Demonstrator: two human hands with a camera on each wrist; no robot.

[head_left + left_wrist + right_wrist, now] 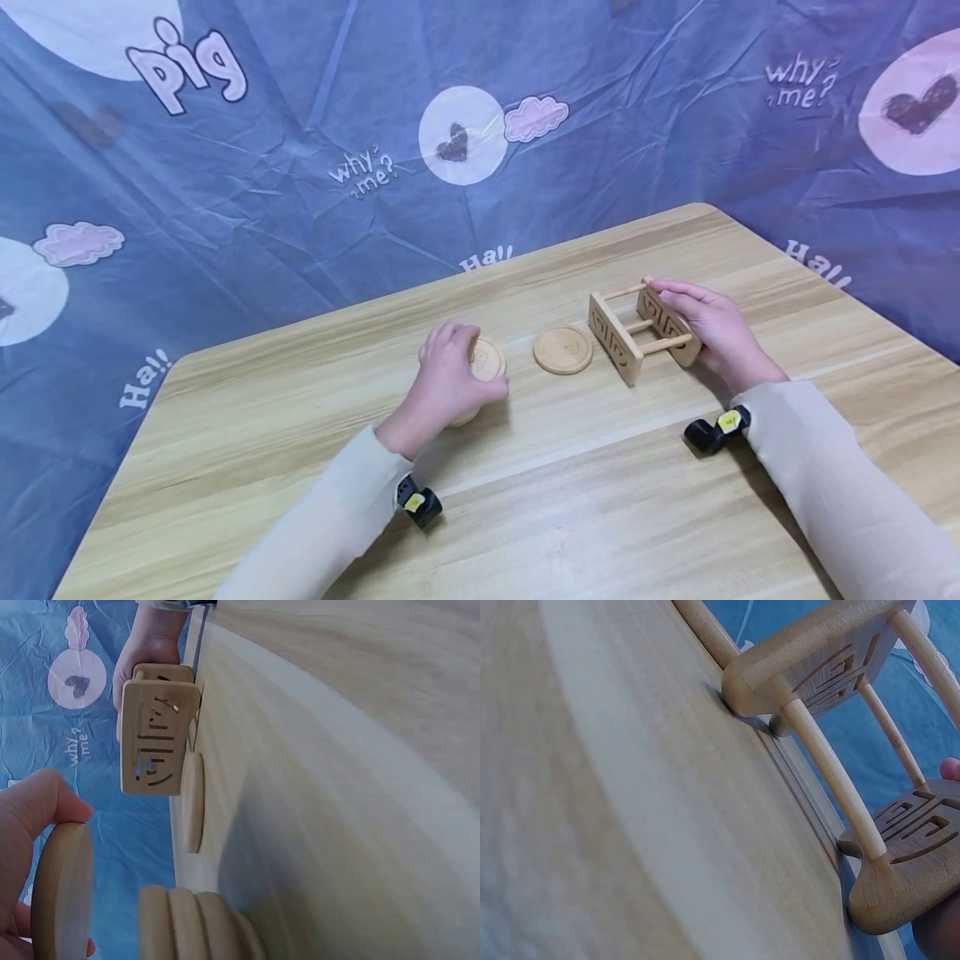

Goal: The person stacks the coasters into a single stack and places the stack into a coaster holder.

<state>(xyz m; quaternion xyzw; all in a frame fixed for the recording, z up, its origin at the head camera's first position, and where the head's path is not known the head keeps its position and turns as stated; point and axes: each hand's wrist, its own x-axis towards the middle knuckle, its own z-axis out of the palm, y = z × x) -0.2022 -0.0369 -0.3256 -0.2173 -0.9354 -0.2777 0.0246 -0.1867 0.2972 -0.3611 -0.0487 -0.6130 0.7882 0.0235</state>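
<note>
My left hand (447, 375) pinches a round wooden coaster (487, 358) by its edges. In the left wrist view that coaster (64, 892) is tilted on edge, apart from a stack of several more coasters (195, 926). The hand mostly covers this stack in the head view. Another coaster (562, 349) with a faint engraved mark lies flat between the hands. My right hand (708, 325) grips the right side panel of a wooden coaster rack (617, 337), which has two cut-out panels joined by thin rods. The rack (836, 780) stands on the table.
The wood-grain table (555, 508) has a rounded far corner and a back edge against a blue printed cloth (300, 242). A black wrist camera (423, 504) sits on the left wrist, and another (708, 435) on the right.
</note>
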